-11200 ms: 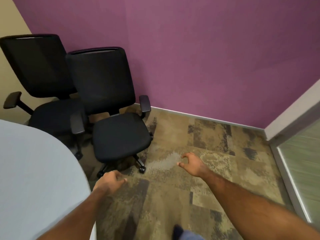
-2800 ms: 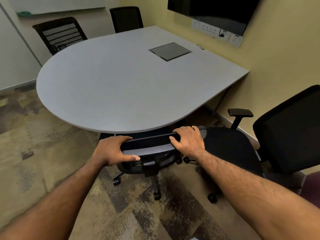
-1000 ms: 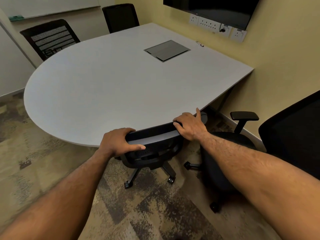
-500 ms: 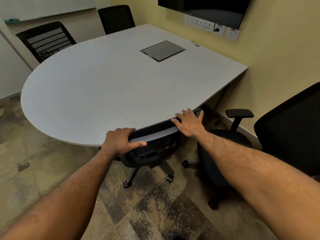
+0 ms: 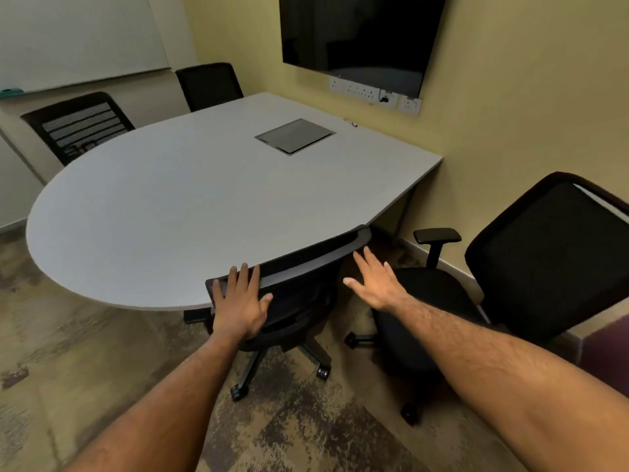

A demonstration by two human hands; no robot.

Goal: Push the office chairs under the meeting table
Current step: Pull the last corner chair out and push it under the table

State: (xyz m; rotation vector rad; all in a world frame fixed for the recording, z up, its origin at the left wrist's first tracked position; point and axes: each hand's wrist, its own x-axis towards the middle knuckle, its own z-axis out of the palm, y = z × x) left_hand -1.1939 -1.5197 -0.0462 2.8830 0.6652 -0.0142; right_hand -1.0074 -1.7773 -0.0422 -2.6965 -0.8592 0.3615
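The near chair [image 5: 299,267], tucked against the counter [image 5: 170,216] edge, is touched by the flat left hand [image 5: 240,303] while the right hand [image 5: 376,284] is held spread and empty; the second chair [image 5: 551,253], out beside it, is judged free-rolling but swivel-prone and best pushed by its stiff backrest top.

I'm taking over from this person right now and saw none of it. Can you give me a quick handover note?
Left hand: open, flat on the backrest of the near chair.
Right hand: open, beside that backrest, holding nothing.
Done: near chair has its seat under the meeting table, backrest at the edge.
Left: the armrest chair on the right stands clear of the table, near the wall; it probably goes under next.
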